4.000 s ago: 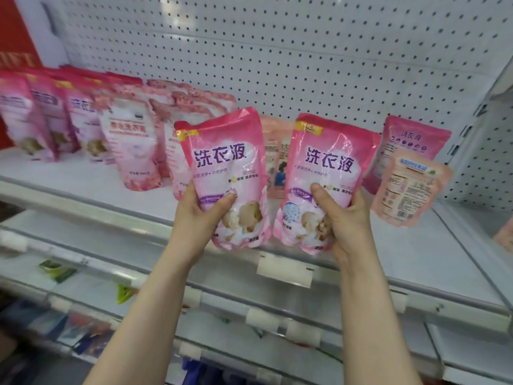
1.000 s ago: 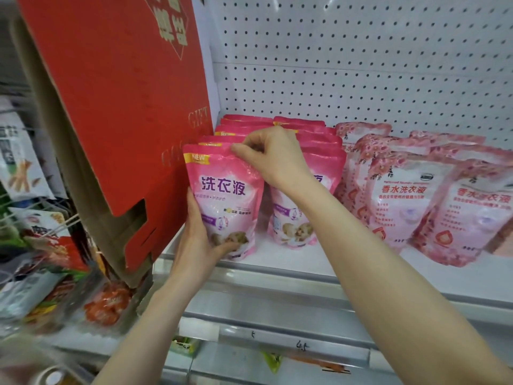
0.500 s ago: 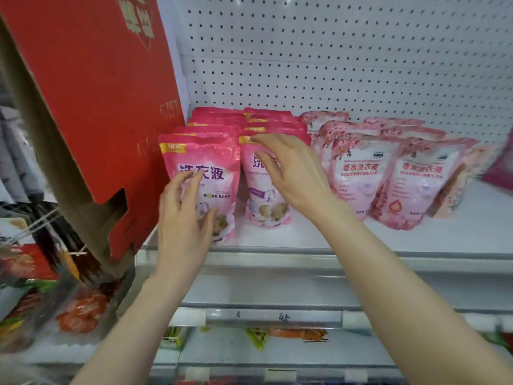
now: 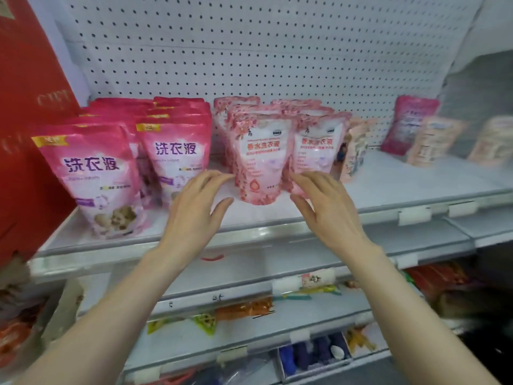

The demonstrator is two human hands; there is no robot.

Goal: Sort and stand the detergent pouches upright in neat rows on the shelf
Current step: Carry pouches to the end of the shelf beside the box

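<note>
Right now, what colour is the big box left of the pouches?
Red, with faint lettering; the head view shows it.

White pegboard wall (image 4: pixel 277 51) behind grey shelving (image 4: pixel 388 187)

A shop: pegboard-backed shelf (image 4: pixel 388 184) stocked with rows of detergent pouches (image 4: pixel 261 157).

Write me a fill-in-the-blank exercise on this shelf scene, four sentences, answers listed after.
1. Both hands, left hand and right hand, are open and hold ____.
2. The red box stands at the shelf's ____ end.
3. The wall behind the bright pink pouches is white ____.
4. The floral pouches stand to the ____ of the bright pink ones.

Answers: nothing; left; pegboard; right
</note>
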